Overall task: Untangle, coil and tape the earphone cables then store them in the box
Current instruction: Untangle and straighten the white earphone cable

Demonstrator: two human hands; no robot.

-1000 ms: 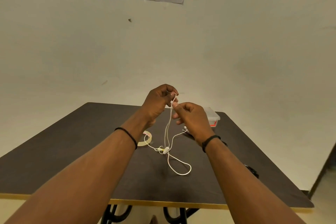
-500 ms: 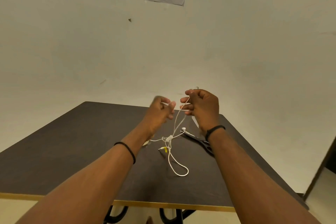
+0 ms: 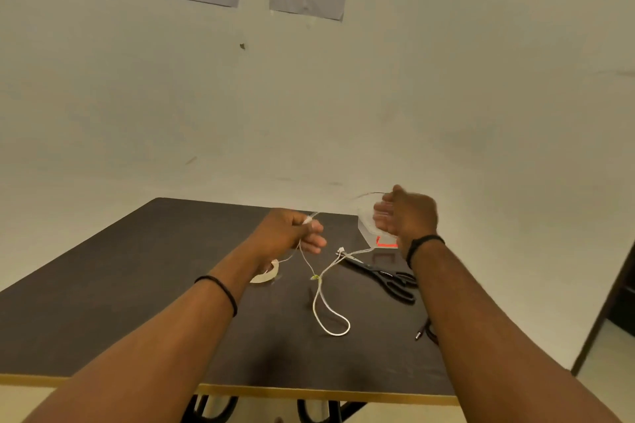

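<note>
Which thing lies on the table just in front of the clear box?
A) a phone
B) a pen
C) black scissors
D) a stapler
C: black scissors lie flat on the table, just nearer the person than the clear box.

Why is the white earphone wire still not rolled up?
Uncoiled: the white earphone cable sprawls loose across the table, one end pinched in the left hand.

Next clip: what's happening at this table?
A person is untangling a thin white earphone cable. The left hand pinches one end above the dark table; the blurred right hand seems open beside the clear plastic box. Black scissors and a tape roll lie unused.
</note>
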